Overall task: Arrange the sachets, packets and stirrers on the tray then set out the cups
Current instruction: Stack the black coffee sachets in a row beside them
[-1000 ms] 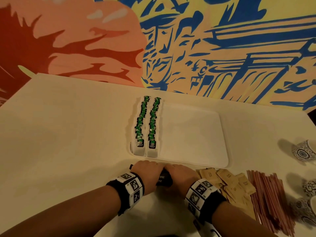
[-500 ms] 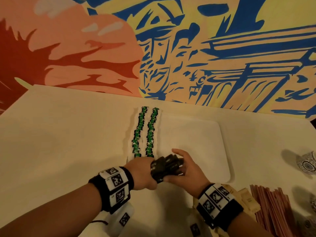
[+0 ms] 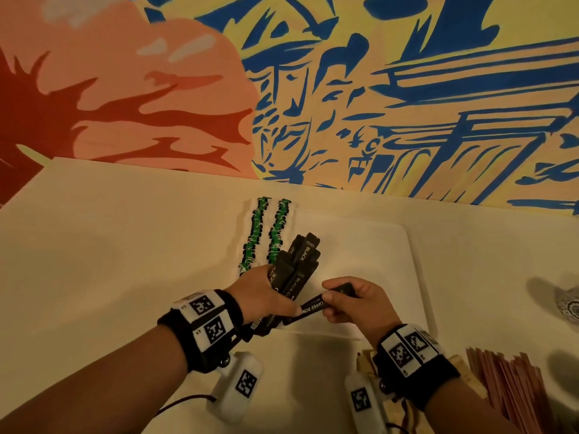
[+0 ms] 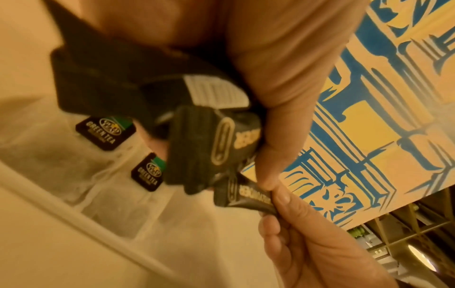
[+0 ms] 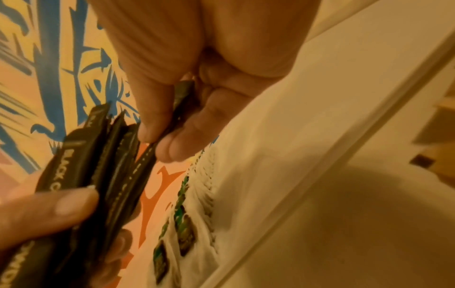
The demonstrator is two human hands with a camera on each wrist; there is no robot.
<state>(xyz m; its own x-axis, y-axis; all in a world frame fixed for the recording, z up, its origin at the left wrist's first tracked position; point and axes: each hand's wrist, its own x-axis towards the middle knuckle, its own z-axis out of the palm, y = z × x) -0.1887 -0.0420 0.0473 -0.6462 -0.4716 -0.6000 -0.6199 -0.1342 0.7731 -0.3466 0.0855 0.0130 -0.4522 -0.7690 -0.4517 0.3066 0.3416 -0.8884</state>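
Tea bags (image 3: 266, 233) lie in two rows along the left side of the tray (image 3: 376, 245). Above the tray's near edge, the left hand (image 3: 260, 292) grips a bundle of black sachets (image 3: 296, 264); the right hand (image 3: 354, 303) pinches one sachet (image 3: 313, 306). Stirrers (image 3: 513, 386) lie on the tabletop (image 3: 94, 261), right of the tray.

you hold black sachets (image 3: 293, 270) with pale lettering. tea bags (image 3: 261, 233) show white with green-and-black tags. tray (image 3: 369, 255) and table (image 3: 109, 245) read cream-white. stirrers (image 3: 513, 389) reddish brown, packets (image 3: 365, 363) tan. cup (image 3: 570, 305) white with dark pattern. wall (image 3: 344, 89) yellow, blue, orange, red.
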